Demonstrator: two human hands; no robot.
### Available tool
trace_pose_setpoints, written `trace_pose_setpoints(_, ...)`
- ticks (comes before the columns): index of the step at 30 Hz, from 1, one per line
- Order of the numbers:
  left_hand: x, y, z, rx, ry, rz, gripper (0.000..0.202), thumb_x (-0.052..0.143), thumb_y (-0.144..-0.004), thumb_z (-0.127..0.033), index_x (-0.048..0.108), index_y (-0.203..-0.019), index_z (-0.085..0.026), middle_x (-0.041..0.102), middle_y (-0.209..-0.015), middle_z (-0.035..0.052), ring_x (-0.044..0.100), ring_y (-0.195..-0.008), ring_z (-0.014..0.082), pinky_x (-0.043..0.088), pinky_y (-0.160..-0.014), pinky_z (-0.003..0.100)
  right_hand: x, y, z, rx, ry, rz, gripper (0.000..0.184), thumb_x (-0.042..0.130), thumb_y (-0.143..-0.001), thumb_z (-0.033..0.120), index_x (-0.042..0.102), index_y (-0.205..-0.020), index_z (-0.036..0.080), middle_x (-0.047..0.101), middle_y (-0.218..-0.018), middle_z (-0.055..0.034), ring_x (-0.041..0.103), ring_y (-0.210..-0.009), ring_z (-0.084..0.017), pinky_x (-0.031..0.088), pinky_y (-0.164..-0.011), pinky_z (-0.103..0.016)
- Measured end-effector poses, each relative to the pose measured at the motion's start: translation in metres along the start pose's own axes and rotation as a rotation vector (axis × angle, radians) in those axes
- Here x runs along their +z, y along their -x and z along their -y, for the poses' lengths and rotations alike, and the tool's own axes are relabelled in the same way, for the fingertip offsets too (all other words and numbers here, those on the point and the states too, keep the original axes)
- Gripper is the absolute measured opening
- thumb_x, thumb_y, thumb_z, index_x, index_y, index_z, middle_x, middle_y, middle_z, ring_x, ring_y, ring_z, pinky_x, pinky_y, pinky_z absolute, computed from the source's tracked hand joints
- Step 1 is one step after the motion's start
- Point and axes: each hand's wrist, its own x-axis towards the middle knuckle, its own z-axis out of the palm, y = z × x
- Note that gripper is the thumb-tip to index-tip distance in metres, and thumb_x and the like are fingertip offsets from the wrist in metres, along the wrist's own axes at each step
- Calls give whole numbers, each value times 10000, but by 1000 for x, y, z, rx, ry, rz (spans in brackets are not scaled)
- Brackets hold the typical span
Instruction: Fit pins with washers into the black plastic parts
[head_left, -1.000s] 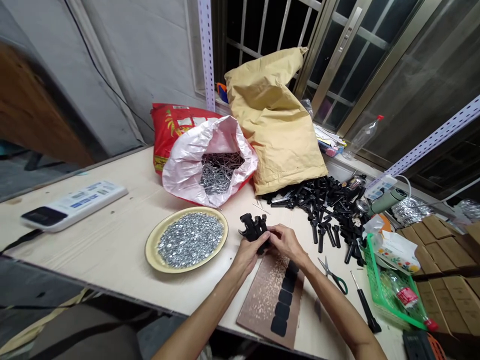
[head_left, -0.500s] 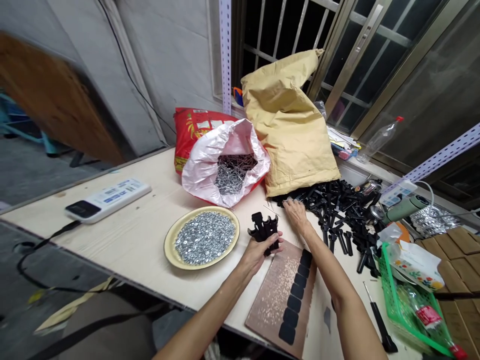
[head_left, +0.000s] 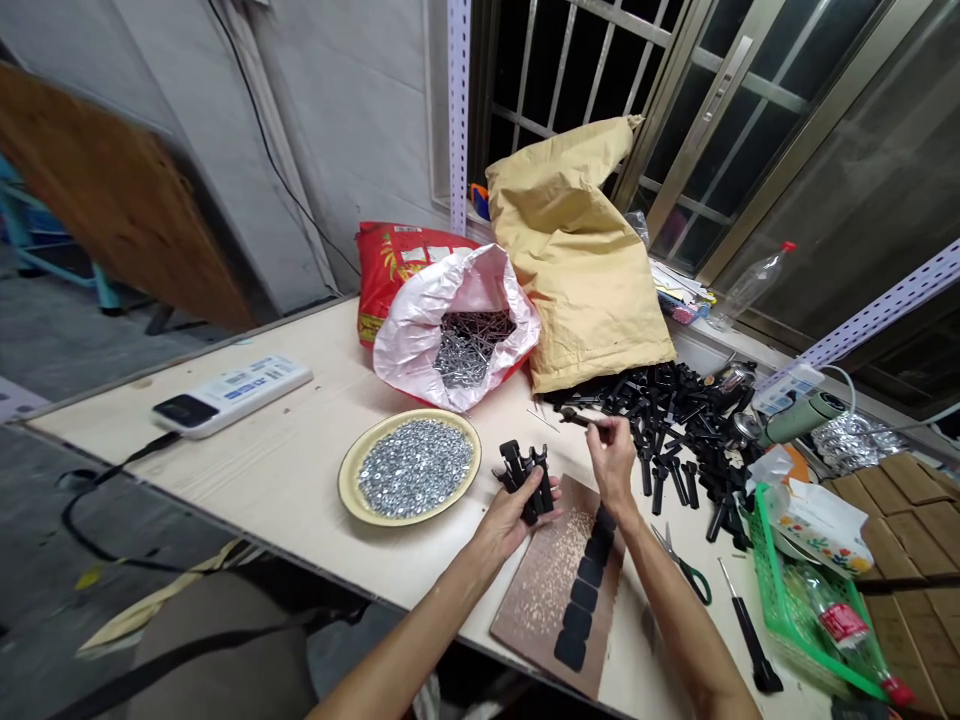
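Several black plastic parts (head_left: 516,465) with forked ends are bunched in my left hand (head_left: 517,510), fingers closed round them. Just right of it, my right hand (head_left: 613,460) pinches one more black plastic part (head_left: 579,416), held sideways above the table by its right end. Under and in front of both hands lies a brown board (head_left: 540,590) with a row of black square pads (head_left: 589,572) along its right side. A heap of similar black parts (head_left: 675,400) spreads behind and right of my right hand. To the left, a yellowish dish (head_left: 346,490) holds small metal washers (head_left: 417,468).
An open red and white bag (head_left: 405,350) of nails (head_left: 465,350) and a tan paper sack (head_left: 592,290) stand behind. Scissors (head_left: 690,570), a black-handled screwdriver (head_left: 754,640) and a green basket (head_left: 772,590) are at right. A white power device (head_left: 232,395) lies at left.
My right hand has drawn back from the heap's edge and lifted with a black part in its fingers. The scissors have come into sight. My left hand still holds its bunch.
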Motion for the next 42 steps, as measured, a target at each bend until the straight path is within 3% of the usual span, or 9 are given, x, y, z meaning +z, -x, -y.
trace_pose_setpoints(2,3,0,4,37,60,36,164,742,-722,-224,630,-795,-129,698,-719,46,678,-670,168,595,-648,329,-7,35,12,77,-246,-49,156,492,-886,311,577,-908,183,622,-793,-18,592,-702,-156,496,-642,-279)
trace_pose_setpoints(6,5,-1,6,160,91,65,281,851,-550,-203,645,-716,-109,688,-693,38,664,-664,148,571,-640,242,-12,69,22,-115,-414,209,150,535,-859,309,634,-801,212,661,-821,-33,611,-904,-199,501,-779,-331)
trace_pose_setpoints(9,1,2,0,261,-19,0,371,887,-423,-190,648,-693,-104,663,-634,17,627,-569,135,555,-535,246,-6,42,14,-81,-340,336,230,440,-917,279,655,-889,202,665,-858,-46,630,-821,-174,501,-729,-298)
trace_pose_setpoints(14,-3,5,-2,444,-179,-47,375,872,-391,-278,652,-646,-115,636,-580,5,590,-524,131,519,-446,240,32,-28,12,-85,242,543,257,405,-926,176,661,-947,169,646,-976,-85,615,-883,-171,456,-768,-264)
trace_pose_setpoints(19,-8,-3,-2,556,-301,-31,313,837,-455,-305,671,-654,-128,668,-623,22,593,-543,140,531,-487,263,70,-42,23,-76,328,608,294,398,-832,-16,636,-940,117,630,-1037,-142,602,-964,-208,438,-818,-302)
trace_pose_setpoints(26,-14,-19,-6,580,-303,-78,348,834,-466,-267,697,-753,-127,732,-745,68,677,-723,211,551,-696,327,49,-33,12,24,301,593,306,435,-808,41,563,-1075,121,655,-861,-91,643,-802,-197,481,-715,-302)
trace_pose_setpoints(30,-16,-22,-6,557,-382,-70,304,823,-492,-244,702,-751,-142,744,-775,74,686,-792,232,520,-811,355,9,-33,10,102,-264,345,419,442,-824,162,433,-1242,183,597,-700,41,602,-584,-121,488,-579,-236)
trace_pose_setpoints(33,-17,-23,-5,554,-436,-73,275,811,-509,-239,702,-747,-152,738,-757,61,679,-777,224,504,-814,343,-16,-28,22,126,-678,117,398,521,-809,269,445,-1195,211,571,-656,66,582,-554,-112,491,-558,-239)
trace_pose_setpoints(42,-18,-22,-4,611,-503,-33,285,793,-499,-220,682,-758,-176,718,-747,23,649,-750,208,484,-746,296,-18,0,41,-49,-584,103,210,564,-796,272,573,-1000,224,621,-737,24,590,-662,-119,491,-653,-258)
